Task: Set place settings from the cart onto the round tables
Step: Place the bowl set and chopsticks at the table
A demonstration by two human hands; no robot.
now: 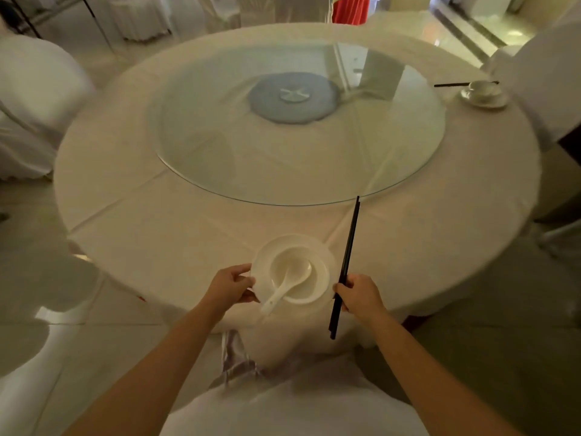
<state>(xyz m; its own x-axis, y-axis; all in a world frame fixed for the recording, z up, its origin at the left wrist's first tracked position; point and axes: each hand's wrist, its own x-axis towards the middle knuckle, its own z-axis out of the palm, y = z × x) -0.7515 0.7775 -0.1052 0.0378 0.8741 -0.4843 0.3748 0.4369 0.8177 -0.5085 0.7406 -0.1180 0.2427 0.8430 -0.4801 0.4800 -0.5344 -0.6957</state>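
Note:
A round table (pixel 176 221) under a white cloth fills the view. My left hand (pixel 231 284) grips the left rim of a white plate (pixel 325 256) over the table's near edge. On the plate sits a white bowl (pixel 287 258) with a white spoon (pixel 283 292) in it, its handle sticking out toward me. My right hand (pixel 361 295) holds a pair of black chopsticks (pixel 349 243) just right of the plate, their tips pointing away toward the glass turntable (pixel 220 146).
Another setting stands at the far right: a white cup and saucer (pixel 484 92) with black chopsticks (pixel 452 84) beside it. White-covered chairs stand at the left (pixel 34 102) and right (pixel 547 80). A covered chair back (pixel 283 366) is just below my hands.

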